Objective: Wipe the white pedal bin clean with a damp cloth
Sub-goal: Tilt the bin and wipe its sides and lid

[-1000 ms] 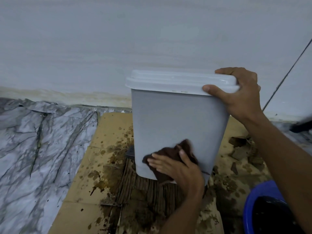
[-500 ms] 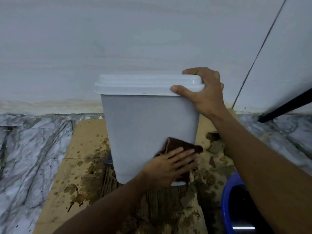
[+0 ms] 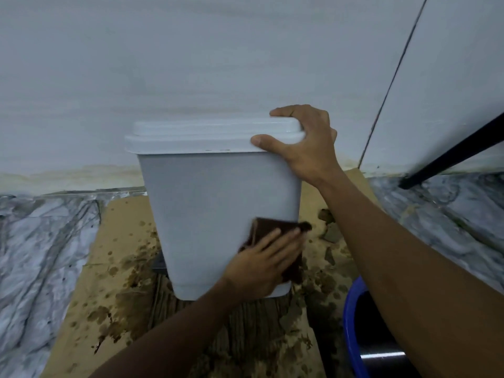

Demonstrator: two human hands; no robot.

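Observation:
The white pedal bin (image 3: 207, 203) stands upright against the wall with its lid closed. My right hand (image 3: 305, 143) grips the lid's right corner, thumb on the front edge and fingers curled over the top. My left hand (image 3: 261, 266) lies flat with straight fingers on the bin's lower right front, pressing a dark brown cloth (image 3: 272, 227) against it. Part of the cloth sticks out above and to the right of my fingers. A dark pedal part (image 3: 159, 264) shows at the bin's lower left.
The bin sits on wet, brown-stained cardboard (image 3: 114, 257) over a marble-patterned floor (image 3: 41, 255). A blue bucket (image 3: 351, 323) stands at the lower right under my right arm. A black bar (image 3: 450, 156) slants down at the right. Torn cardboard scraps (image 3: 331, 231) lie right of the bin.
My left hand has slid the cloth from the bin's lower middle to its lower right corner, fingers now pointing right. The view has shifted right; my right hand keeps its hold on the lid.

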